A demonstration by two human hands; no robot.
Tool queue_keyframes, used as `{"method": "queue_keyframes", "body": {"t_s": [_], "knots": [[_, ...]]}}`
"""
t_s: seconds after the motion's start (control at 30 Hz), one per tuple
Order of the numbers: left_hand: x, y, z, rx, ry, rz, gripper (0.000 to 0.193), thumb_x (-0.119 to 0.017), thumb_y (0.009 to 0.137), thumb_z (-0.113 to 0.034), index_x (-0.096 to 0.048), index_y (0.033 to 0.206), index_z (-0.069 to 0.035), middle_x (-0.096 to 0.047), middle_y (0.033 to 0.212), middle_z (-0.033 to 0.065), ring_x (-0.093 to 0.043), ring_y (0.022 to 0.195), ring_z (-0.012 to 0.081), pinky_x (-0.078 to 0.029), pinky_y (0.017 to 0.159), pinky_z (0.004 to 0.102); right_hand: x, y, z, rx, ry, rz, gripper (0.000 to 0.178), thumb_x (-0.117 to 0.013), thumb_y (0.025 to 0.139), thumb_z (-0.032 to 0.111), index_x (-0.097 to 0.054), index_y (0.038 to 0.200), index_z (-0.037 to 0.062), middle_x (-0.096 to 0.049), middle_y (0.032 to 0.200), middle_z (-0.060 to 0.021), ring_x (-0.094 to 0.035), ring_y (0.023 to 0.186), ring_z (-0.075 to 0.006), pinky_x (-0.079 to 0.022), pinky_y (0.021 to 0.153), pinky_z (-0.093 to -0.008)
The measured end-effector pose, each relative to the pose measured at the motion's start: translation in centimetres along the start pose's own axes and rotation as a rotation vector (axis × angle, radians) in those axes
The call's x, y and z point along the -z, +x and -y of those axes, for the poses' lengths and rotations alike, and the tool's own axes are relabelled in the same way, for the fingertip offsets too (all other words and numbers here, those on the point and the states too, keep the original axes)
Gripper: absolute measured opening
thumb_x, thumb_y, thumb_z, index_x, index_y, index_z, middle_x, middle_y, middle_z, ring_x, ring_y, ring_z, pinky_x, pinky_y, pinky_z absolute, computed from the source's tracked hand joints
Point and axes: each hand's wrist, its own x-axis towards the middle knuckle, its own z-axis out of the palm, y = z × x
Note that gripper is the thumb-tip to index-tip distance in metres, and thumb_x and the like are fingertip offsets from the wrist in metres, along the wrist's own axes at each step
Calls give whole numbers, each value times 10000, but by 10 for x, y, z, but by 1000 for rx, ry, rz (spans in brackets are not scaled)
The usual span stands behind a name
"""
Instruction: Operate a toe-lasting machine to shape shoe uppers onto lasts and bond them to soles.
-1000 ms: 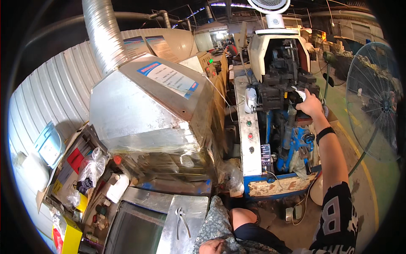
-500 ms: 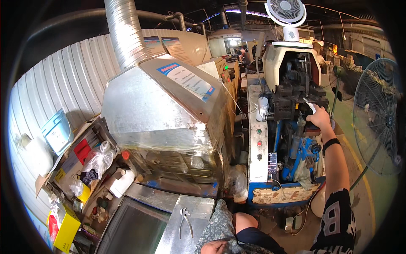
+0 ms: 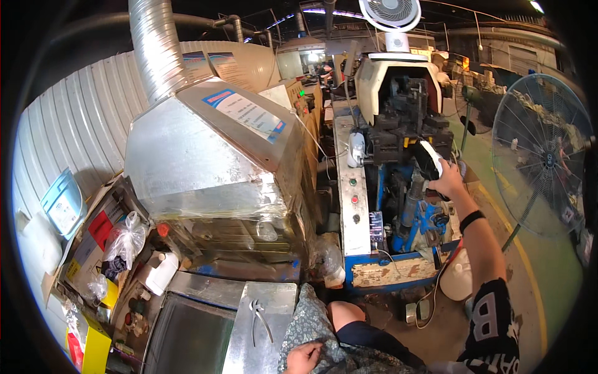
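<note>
Metal hood [image 3: 196,159] stands left of the machine [image 3: 409,202], black tooling [image 3: 395,142] up top; patterned cloth [image 3: 306,324] lies in front of the machine, our left hand [image 3: 304,357] on it (can't tell if those fingers grip). At the machine's right side our right hand [image 3: 446,181] has its fingers around the white piece [image 3: 431,155]; we'd want a firm hold, fingertips clear of the tooling.

We see a pair of pliers [image 3: 256,306] lying on the shiny metal bench top [image 3: 240,355], its handles spread toward us. On the cluttered wooden shelf [image 3: 132,298] at left we find a tilted white jug [image 3: 157,273]; on the floor [image 3: 551,280] at right, a pale rounded container [image 3: 456,278].
</note>
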Motion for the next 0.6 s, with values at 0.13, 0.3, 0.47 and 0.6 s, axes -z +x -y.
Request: {"method": "queue_keyframes", "body": {"t_s": [0.13, 0.3, 0.47, 0.6], "knots": [[5, -8, -12, 117, -151, 60, 227, -567, 908, -218, -673, 1019, -51, -673, 883, 182, -650, 795, 353, -514, 702, 394, -11, -50, 7, 194, 179, -314, 673, -763, 578, 177, -558, 1214, 97, -427, 1306, -283, -480, 1133, -469, -438, 949, -465], [11, 9, 8, 249, -606, 175, 468, -660, 900, -290, -549, 1275, -32, -601, 1235, 96, -550, 1131, 174, -426, 982, 312, -40, -170, 34, 507, 372, -439, 701, -774, 578, 164, -520, 1226, 83, -367, 1374, -313, -393, 1254, -475, -332, 1048, -492], [26, 83, -24, 193, -1157, -98, 653, -430, 989, -453, -268, 1475, -48, -286, 1515, 90, -268, 1392, 207, -214, 1136, 341, -67, -337, 112, 680, 730, -69, 769, -804, 632, 179, -440, 1294, 37, -372, 1383, -271, -420, 1255, -413, -329, 1047, -483], [44, 97, 2, 558, -1508, -231, 717, -381, 908, -672, -540, 1266, -72, -625, 1154, 102, -606, 1005, 206, -477, 900, 366, -92, -415, 140, 77, 1456, 1006, 674, -495, 995, 221, -81, 1503, 62, -337, 1448, -144, -547, 1125, -215, -454, 905, -336]]}}
